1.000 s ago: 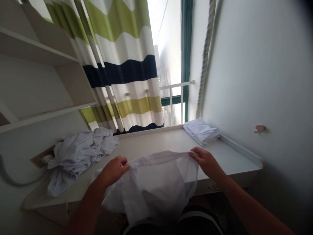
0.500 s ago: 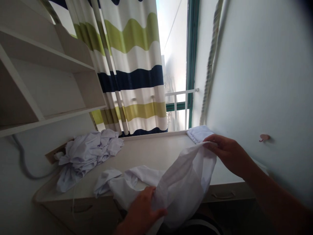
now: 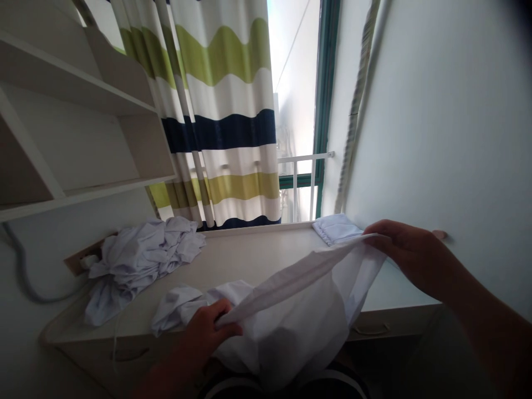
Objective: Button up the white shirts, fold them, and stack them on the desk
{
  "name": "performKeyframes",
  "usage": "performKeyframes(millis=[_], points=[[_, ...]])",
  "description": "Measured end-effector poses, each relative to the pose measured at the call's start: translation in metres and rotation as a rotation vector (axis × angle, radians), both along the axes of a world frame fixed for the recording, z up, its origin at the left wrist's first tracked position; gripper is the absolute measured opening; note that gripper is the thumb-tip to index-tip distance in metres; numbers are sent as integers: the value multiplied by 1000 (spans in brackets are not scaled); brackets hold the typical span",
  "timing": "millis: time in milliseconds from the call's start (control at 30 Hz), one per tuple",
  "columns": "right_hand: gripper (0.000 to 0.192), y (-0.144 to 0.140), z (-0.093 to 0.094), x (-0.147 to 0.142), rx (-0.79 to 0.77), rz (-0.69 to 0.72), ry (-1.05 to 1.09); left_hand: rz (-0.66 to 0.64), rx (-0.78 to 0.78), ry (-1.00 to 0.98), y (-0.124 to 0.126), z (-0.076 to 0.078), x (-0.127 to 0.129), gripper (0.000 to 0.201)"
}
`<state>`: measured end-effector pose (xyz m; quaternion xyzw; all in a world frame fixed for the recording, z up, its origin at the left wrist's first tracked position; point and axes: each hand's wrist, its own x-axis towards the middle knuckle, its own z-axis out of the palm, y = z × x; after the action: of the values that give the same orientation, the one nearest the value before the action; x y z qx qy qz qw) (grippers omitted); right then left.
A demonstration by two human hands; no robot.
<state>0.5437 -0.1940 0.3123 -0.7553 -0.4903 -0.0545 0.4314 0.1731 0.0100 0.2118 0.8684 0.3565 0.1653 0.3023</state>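
White garment (image 3: 299, 310) stretched taut between both hands over the near edge of the desk (image 3: 257, 255), its hem running as a straight band from low left up to the right. Lower part hangs off the desk front toward the person's lap; a bunched part with a sleeve-like end lies on the desk surface at near left. Left hand (image 3: 208, 332) at near centre-left, fingers curled closed, pinching the low end of the hem. Right hand (image 3: 405, 249) higher and to the right, over the desk's right side, fingers and thumb clamped on the other end of the hem, forearm coming in from lower right. Just behind the right hand, at the far right corner of the desk, a folded white stack (image 3: 336, 227), partly hidden by the lifted cloth. Far left on the desk, a rumpled pile of white clothes (image 3: 141, 260), well apart from the held garment. Above left, open shelves (image 3: 83, 138). Behind the desk, striped curtain (image 3: 224, 111) in green, white and navy, window with white railing (image 3: 303, 166) to its right. Plain wall (image 3: 449, 111) on the right.
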Motion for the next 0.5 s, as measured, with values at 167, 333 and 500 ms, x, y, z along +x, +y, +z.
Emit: performKeyframes(millis=[167, 333, 500], points=[[47, -9, 12, 6, 37, -56, -63, 32, 140, 59, 7, 69, -17, 40], [49, -13, 34, 16, 127, 3, 17, 14, 175, 36, 14, 125, -23, 39], [46, -21, 66, 17, 231, 18, 19, 107, 375, -36, 17, 173, -31, 45]])
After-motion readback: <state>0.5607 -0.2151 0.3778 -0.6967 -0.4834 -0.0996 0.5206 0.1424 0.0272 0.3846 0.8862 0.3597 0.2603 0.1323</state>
